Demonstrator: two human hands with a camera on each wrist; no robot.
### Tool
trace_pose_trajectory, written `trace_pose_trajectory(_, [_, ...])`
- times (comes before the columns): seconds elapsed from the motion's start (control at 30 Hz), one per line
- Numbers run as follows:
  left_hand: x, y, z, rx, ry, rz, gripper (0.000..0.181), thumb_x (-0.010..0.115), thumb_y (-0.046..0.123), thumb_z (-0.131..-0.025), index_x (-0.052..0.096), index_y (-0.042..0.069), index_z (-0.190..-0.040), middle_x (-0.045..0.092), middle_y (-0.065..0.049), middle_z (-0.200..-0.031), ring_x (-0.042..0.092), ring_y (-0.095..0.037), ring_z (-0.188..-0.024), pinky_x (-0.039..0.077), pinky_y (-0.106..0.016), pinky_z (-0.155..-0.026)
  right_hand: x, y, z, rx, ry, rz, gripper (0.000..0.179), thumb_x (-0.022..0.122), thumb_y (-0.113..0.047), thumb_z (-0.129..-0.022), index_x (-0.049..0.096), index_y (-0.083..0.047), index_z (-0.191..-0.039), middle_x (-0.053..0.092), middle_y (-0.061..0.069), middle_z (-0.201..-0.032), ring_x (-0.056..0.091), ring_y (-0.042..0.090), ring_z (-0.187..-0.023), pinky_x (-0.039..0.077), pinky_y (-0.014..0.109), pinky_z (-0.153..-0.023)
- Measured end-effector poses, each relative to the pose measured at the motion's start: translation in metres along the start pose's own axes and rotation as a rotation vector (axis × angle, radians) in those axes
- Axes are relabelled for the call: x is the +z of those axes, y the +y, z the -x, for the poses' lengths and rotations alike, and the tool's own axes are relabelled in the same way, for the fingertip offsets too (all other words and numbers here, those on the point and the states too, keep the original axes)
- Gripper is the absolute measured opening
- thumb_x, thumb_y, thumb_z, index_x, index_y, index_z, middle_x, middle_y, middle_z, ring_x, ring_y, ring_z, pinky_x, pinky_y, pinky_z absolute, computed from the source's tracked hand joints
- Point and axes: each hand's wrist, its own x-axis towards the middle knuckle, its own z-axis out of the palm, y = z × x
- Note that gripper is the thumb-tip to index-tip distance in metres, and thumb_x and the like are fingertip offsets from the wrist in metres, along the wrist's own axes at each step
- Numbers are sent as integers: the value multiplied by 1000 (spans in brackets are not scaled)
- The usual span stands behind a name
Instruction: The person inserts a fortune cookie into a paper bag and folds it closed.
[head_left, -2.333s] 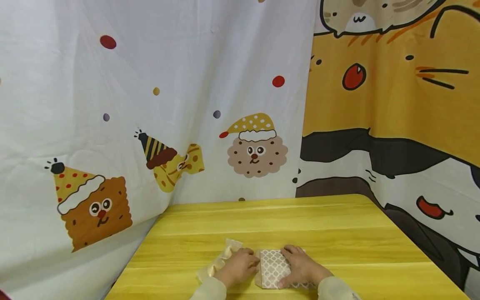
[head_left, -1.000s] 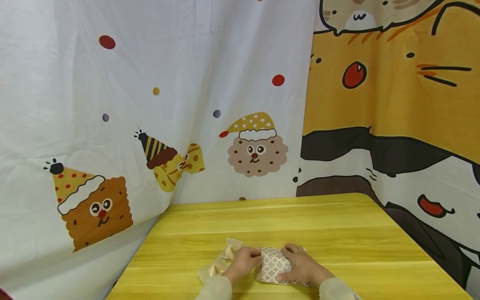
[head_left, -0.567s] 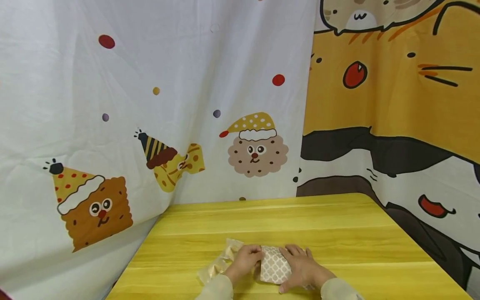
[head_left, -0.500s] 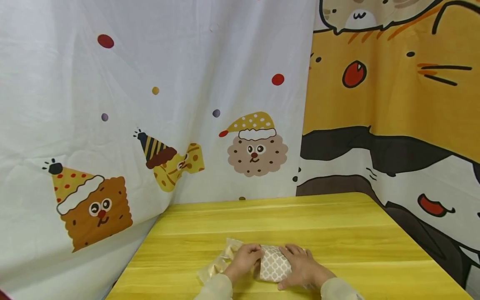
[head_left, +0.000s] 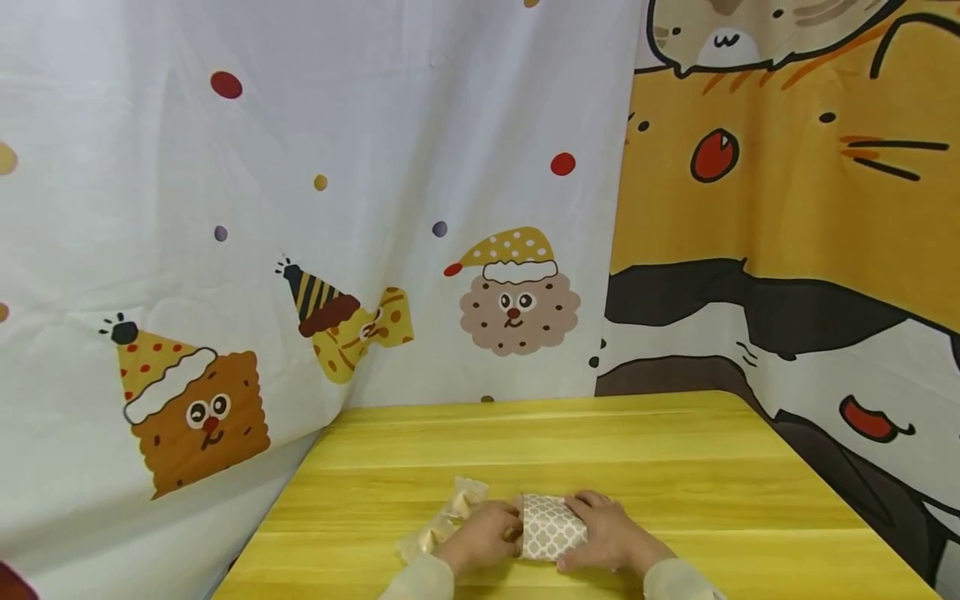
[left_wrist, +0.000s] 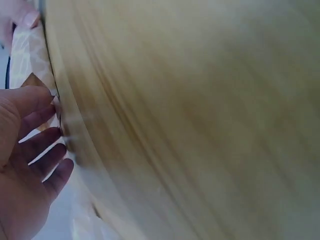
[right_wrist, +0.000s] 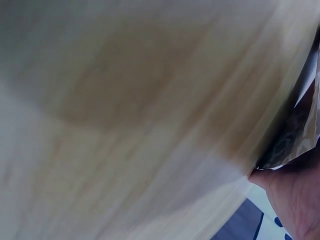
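Observation:
A flat packet (head_left: 551,527) in beige-and-white lattice-patterned wrapping lies near the front of the table. My right hand (head_left: 609,533) grips its right part, with the thumb on the near side and the fingers over the far side. At the packet's left end, my left hand (head_left: 483,533) pinches the edge. The left wrist view shows thumb and forefinger of the left hand (left_wrist: 30,130) at a brown triangular fold (left_wrist: 34,81), the other fingers loosely bent. In the right wrist view, the right thumb (right_wrist: 270,180) lies against the raised patterned packet (right_wrist: 305,140).
Left of the left hand, partly behind it, lies a clear plastic packet (head_left: 438,527) holding cream-coloured pieces. The yellow wood-grain table (head_left: 540,442) ends at printed curtains (head_left: 420,133) at the back and right.
The flat patterned packet has its left end raised and reshaped under my hands. My left hand moved right onto that end, and its fingers now sit lower and curl more. The right hand stays on it.

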Motion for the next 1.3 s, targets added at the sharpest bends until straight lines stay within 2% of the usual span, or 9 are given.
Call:
trace_pose_trajectory(0.1, [-2, 3, 1, 12, -49, -118, 16, 73, 25, -90, 76, 15, -102, 66, 2, -118, 57, -16, -116, 45, -32, -100, 1, 1, 0, 12, 2, 0, 102, 78, -64, -72, 45, -3, -146, 41, 22, -144, 35, 49, -133, 24, 73, -104])
trace_pose_trajectory(0.17, [-2, 2, 1, -1, -48, -121, 19, 72, 26, -91, 76, 15, -105, 66, 2, -118, 57, -15, -114, 46, -31, -99, 1, 1, 0, 18, -1, -4, 101, 78, -63, -72, 45, -3, -146, 41, 22, -145, 35, 49, -133, 24, 73, -104])
trace_pose_trajectory(0.27, [-1, -2, 4, -18, 6, -65, 21, 72, 23, -90, 75, 12, -108, 67, 2, -114, 59, -14, -109, 48, -32, -95, 1, 1, 1, 10, -5, -10, 103, 77, -65, -73, 45, -2, -147, 41, 22, -145, 35, 49, -134, 24, 72, -104])
trace_pose_trajectory(0.37, [-3, -9, 9, -28, 82, 34, 22, 70, 20, -92, 73, 9, -110, 67, 1, -112, 60, -16, -106, 50, -35, -92, 0, 0, 1, 6, -3, -7, 103, 76, -67, -73, 45, -2, -147, 41, 21, -145, 36, 48, -133, 26, 71, -104])
trace_pose_trajectory(0.57, [-23, -23, 25, -118, 151, 270, 31, 65, 20, -97, 65, 4, -123, 61, -6, -127, 54, -33, -122, 45, -54, -100, 0, -2, 1, 1, 15, 17, 106, 76, -69, -70, 46, -1, -146, 42, 20, -144, 38, 47, -131, 26, 71, -104])
trace_pose_trajectory(0.7, [-36, -42, 38, -127, 219, 331, 33, 64, 17, -98, 62, -1, -125, 60, -14, -129, 53, -41, -121, 45, -60, -97, 0, -3, 3, 1, 23, 18, 107, 76, -70, -69, 46, -1, -146, 43, 20, -143, 38, 47, -131, 26, 71, -104])
trace_pose_trajectory(0.9, [-45, -67, 63, -169, 275, 325, 36, 66, 20, -97, 63, -4, -123, 63, -18, -123, 56, -44, -112, 49, -59, -90, 2, -3, 6, -8, 22, -10, 107, 77, -67, -70, 45, 1, -146, 42, 22, -143, 36, 50, -131, 23, 75, -103])
trace_pose_trajectory(1.0, [-45, -75, 76, -194, 274, 319, 39, 68, 23, -95, 64, -5, -122, 64, -19, -121, 57, -44, -109, 50, -58, -86, 3, -4, 6, -7, 25, -10, 107, 77, -66, -69, 45, 1, -146, 43, 22, -143, 36, 50, -131, 23, 75, -103])
trace_pose_trajectory(1.3, [-54, -85, 107, -311, 195, 436, 54, 69, 31, -94, 58, -8, -129, 59, -25, -127, 53, -47, -115, 47, -60, -91, 1, -3, 6, -13, 38, 9, 108, 76, -69, -70, 45, 1, -146, 42, 21, -143, 37, 48, -131, 23, 74, -104])
